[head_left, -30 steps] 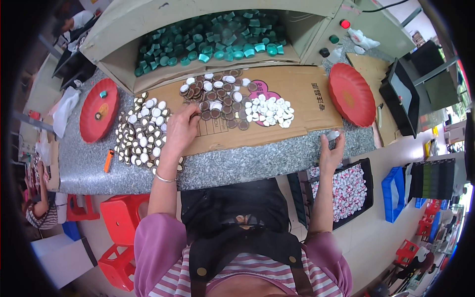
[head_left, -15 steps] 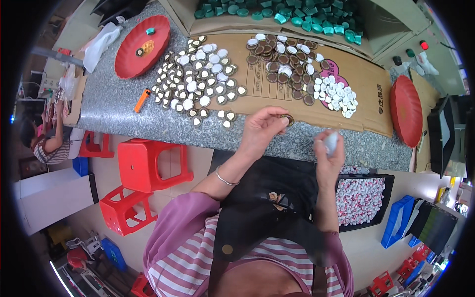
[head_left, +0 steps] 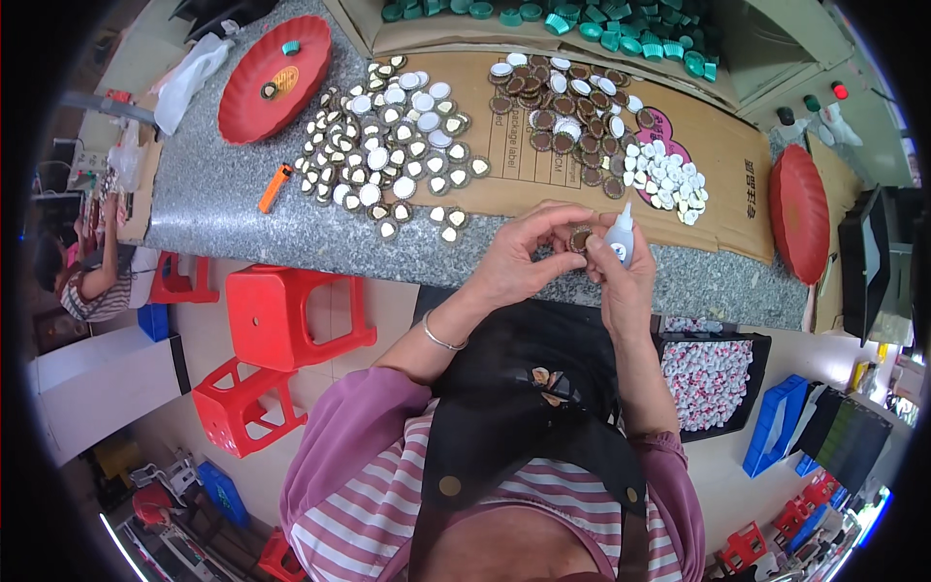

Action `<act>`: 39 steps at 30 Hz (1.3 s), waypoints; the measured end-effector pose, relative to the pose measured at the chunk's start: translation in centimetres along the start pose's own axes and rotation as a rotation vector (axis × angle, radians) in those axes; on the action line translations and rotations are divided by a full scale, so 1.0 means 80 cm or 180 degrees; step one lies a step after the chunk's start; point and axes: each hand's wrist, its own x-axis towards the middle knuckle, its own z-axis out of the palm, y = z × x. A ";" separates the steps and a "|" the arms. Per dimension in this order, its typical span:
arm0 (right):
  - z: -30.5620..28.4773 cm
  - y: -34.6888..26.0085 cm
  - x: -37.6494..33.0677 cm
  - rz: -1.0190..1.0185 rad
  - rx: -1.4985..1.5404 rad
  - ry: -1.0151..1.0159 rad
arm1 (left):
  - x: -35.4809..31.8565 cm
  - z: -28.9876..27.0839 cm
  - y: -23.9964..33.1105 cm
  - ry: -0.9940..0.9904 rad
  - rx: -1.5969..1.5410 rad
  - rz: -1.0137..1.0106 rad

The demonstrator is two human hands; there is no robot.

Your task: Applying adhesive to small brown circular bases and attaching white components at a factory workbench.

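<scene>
Over the counter's front edge, my left hand [head_left: 524, 260] pinches a small round brown piece with a ruffled gold rim [head_left: 580, 239]. My right hand [head_left: 630, 291] is closed around a small squeeze bottle [head_left: 619, 236] with a narrow white nozzle pointing up, and its thumb and fingertip reach to the brown piece. Beyond them lies a heap of small white heart-shaped pieces [head_left: 665, 178]. Brown round pieces [head_left: 587, 145], some turned white side up, are heaped beside it on flattened cardboard [head_left: 722, 209]. Further left are many round pieces bearing cream-coloured bits [head_left: 388, 160].
Red scalloped trays stand at left [head_left: 254, 109] and right [head_left: 799, 218]. An orange lighter [head_left: 275, 188] lies near the left heap. Green fluted cups [head_left: 587, 31] fill the shelf behind. Red stools [head_left: 291, 315] and a black crate [head_left: 716, 388] of white-pink pieces are below the counter.
My right hand has risen and moved left with the bottle, which now points nozzle up beside the brown piece. My left hand has shifted slightly right, so both hands meet.
</scene>
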 end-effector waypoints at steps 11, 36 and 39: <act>-0.021 -0.025 -0.004 -0.0472 -0.0759 -0.0476 | 0.016 -0.011 -0.001 0.0021 -0.1438 -0.0740; -0.034 -0.049 -0.030 -0.2314 -0.2130 -0.0014 | 0.003 -0.019 -0.008 -0.0136 -0.1926 -0.0790; -0.031 -0.051 -0.029 -0.2516 -0.2419 -0.0100 | 0.002 -0.018 -0.009 -0.0140 -0.1861 -0.0814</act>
